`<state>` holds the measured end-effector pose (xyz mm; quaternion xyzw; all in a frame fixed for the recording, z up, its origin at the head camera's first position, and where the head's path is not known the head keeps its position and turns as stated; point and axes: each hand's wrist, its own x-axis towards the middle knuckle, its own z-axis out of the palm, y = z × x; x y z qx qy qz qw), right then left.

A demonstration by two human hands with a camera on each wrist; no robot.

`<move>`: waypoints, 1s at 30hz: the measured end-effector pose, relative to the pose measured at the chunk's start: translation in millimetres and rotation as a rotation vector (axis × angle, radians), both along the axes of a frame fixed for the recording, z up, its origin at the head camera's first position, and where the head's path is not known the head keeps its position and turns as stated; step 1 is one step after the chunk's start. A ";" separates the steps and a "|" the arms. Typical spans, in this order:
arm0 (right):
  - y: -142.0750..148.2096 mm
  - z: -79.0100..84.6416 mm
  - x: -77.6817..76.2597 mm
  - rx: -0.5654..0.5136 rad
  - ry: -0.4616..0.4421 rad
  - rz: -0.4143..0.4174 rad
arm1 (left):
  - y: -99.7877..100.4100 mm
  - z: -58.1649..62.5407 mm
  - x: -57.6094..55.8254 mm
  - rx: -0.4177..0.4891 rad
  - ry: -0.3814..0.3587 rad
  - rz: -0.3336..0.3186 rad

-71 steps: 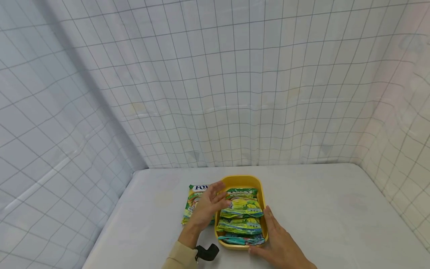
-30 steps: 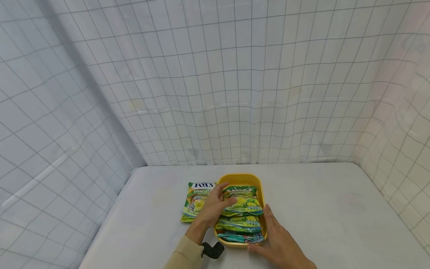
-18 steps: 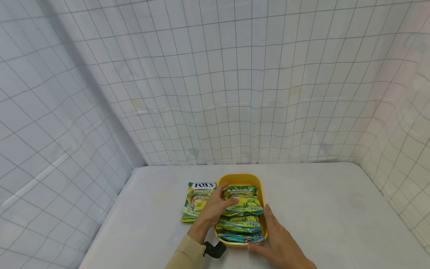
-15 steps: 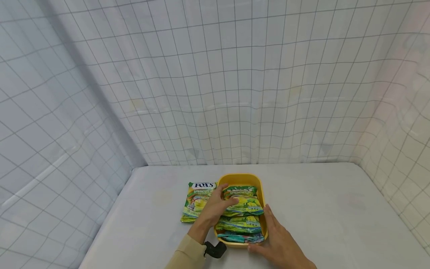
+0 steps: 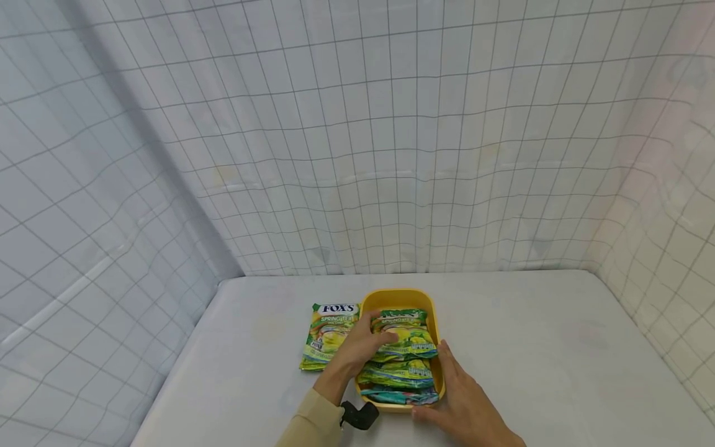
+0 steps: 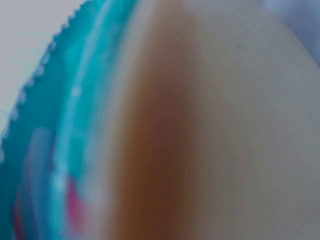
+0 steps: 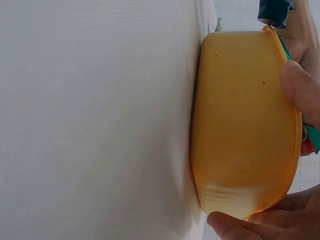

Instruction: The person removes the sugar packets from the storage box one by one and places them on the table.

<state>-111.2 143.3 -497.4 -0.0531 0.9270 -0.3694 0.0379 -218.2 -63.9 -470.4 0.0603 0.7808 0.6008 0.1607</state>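
A yellow tub (image 5: 399, 298) holds several green-and-yellow candy packets (image 5: 404, 340), overlapping in a row. My left hand (image 5: 357, 344) reaches over the tub's left rim. Its thumb rests on the uppermost packet, and the index finger lies by that packet's far left corner; the other fingers are hidden. My right hand (image 5: 466, 403) lies along the tub's near right corner, fingers straight against the side and thumb at the near edge. In the right wrist view, thumb and fingers touch the tub (image 7: 245, 120). A blurred teal packet edge (image 6: 75, 100) shows in the left wrist view.
Another Fox's Spring Tea packet (image 5: 329, 332) lies flat on the white table (image 5: 525, 347), left of the tub. White, grid-patterned sheets (image 5: 408, 155) rise behind and on both sides. A black wrist device (image 5: 360, 415) sits on my left wrist.
Since the earliest frame my left hand has moved slightly right and lowered onto the top packet, with its thumb now on it. My right hand has stayed at the tub's side.
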 end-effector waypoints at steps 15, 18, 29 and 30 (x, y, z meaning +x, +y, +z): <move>-0.5 -0.4 0.2 0.002 0.042 0.000 | -0.5 2.6 -1.8 -0.031 -0.019 -0.023; -0.4 -0.3 0.1 -0.002 0.039 -0.008 | 0.4 2.2 -1.4 -0.045 -0.011 -0.023; -0.8 -0.6 -1.1 -0.018 0.035 -0.013 | 0.1 2.1 -2.2 0.112 -0.030 0.015; -0.9 -0.4 -1.2 -0.021 0.032 -0.014 | 0.1 2.5 -2.2 0.117 -0.033 0.023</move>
